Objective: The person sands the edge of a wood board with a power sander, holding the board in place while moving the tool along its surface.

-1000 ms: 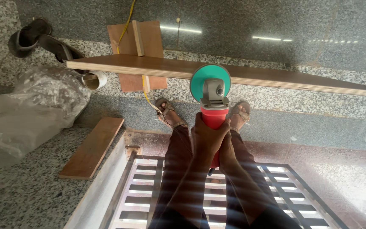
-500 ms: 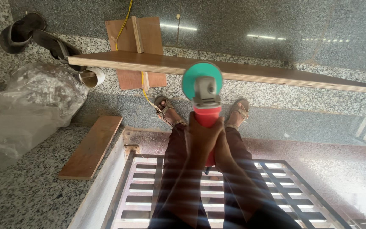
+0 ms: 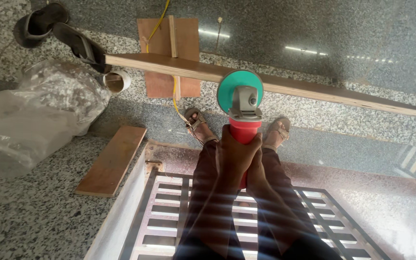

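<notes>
While both my hands wrap the red body of an angle grinder [image 3: 242,126], its green disc [image 3: 240,90] sits against the near edge of a long plywood board [image 3: 314,90] that spans the frame at a slant. My left hand [image 3: 232,159] is closed tight round the handle; my right hand [image 3: 261,171] lies just behind it, its grip mostly hidden, so I cannot tell how firmly it closes. The board's edge looks even on both sides of the disc, so how much has been worked and how much remains cannot be read here. Below the grinder my sandalled feet [image 3: 199,126] stand on the granite floor [image 3: 34,212], beside a metal grille [image 3: 169,226]. Beyond the board lie a square plywood offcut [image 3: 188,48] and a yellow cable [image 3: 159,21]. Left of the grinder are a short wooden plank [image 3: 113,160], a clear plastic bag [image 3: 34,110] and a pair of dark slippers [image 3: 49,26].
</notes>
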